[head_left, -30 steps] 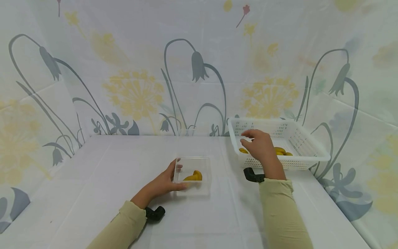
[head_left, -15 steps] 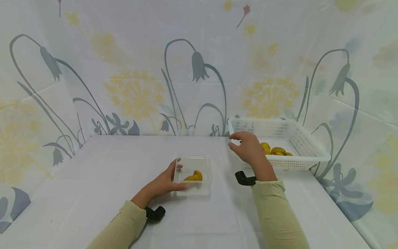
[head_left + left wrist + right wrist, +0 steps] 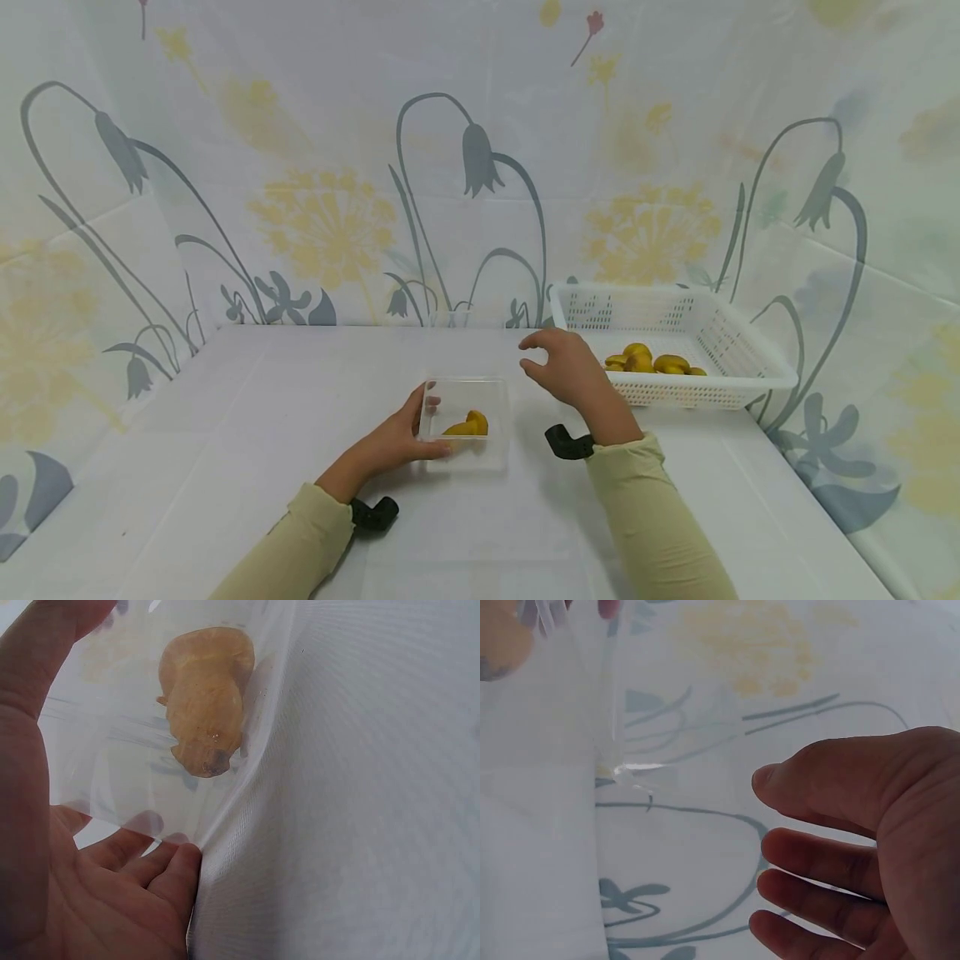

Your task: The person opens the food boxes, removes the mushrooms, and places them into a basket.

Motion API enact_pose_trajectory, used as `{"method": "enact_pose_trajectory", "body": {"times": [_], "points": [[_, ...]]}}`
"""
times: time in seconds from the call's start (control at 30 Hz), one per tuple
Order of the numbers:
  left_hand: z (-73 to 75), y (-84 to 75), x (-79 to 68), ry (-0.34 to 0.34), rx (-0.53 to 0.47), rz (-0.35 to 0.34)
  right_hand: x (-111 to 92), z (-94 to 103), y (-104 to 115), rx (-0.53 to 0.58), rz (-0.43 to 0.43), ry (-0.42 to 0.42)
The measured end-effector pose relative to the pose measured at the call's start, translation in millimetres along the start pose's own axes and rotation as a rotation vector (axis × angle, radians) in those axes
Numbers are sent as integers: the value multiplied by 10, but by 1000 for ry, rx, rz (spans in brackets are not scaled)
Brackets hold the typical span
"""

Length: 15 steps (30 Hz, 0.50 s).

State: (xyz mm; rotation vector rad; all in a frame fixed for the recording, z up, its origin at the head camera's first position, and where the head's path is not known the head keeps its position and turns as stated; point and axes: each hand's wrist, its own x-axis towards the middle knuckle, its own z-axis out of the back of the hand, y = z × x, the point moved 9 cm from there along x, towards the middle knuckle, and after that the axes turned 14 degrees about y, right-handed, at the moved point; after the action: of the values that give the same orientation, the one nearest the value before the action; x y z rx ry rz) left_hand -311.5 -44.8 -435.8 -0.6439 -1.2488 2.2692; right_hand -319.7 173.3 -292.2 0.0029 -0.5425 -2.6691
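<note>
A clear plastic box [image 3: 491, 454] stands on the white table, and my left hand [image 3: 393, 437] grips its left side, thumb in front and fingers behind. Inside lies a yellow-brown mushroom [image 3: 472, 423]; the left wrist view shows the mushroom's [image 3: 204, 705] cap and thick stem through the plastic. My right hand [image 3: 566, 365] hovers between the box and a white basket [image 3: 750, 367]. Its thumb and fingers are apart, and the right wrist view shows the hand [image 3: 855, 847] with nothing between them. Several yellow mushrooms [image 3: 641, 360] lie in the basket.
Another clear container [image 3: 450, 319] stands faintly visible at the table's back edge. A flower-printed cloth [image 3: 480, 208] hangs behind and around the table. The basket occupies the back right corner. Each wrist wears a black camera mount [image 3: 570, 443].
My right hand has moved left, out from over the basket toward the box, uncovering more mushrooms in the basket. The left hand and the box have stayed in place.
</note>
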Motion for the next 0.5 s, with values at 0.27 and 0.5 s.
{"method": "enact_pose_trajectory", "body": {"times": [0.27,0.5], "points": [[2,-2,5,4,-8,-10,26,-93,147,-41,53,20],[1,13,7,-2,-2,12,56,-186,214,-62,79,44]]}}
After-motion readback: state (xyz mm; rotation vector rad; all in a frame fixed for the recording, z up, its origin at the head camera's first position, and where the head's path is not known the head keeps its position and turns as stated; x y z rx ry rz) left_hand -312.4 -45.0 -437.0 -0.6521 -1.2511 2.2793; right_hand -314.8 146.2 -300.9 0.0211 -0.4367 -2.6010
